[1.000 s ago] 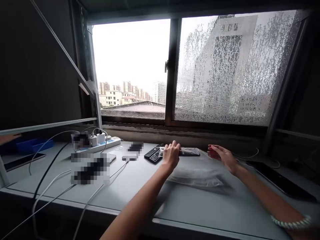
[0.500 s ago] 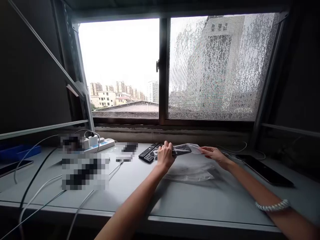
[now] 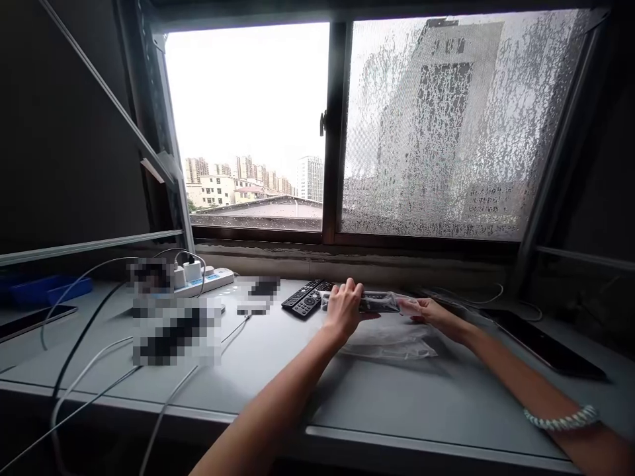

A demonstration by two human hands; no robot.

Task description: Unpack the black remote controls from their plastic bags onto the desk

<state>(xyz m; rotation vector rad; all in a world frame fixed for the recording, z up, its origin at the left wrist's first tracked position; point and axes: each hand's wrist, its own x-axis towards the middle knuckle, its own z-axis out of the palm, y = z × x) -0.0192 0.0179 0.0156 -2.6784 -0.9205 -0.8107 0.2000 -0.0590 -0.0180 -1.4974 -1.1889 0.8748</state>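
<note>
Head view: bagged remote (image 3: 380,302) spans the gap between both hands above the table (image 3: 397,403); left hand (image 3: 343,307) grips its left part, right hand (image 3: 434,314) pinches the right end, bare remotes (image 3: 303,304) lying just leftward.

A long black remote (image 3: 378,303) is inside a thin clear bag (image 3: 395,297). They are a little right of the middle of the picture and below its center. The remote points left and right, almost level, with its long side facing us. You can see its dark shape through the plastic, but its buttons are too blurry to count. Its left part is covered, so I can't tell where that end stops. The bag is soft, shiny and wrinkly. It goes past the remote on the right, and a crinkled bit pokes out on the left.
</note>
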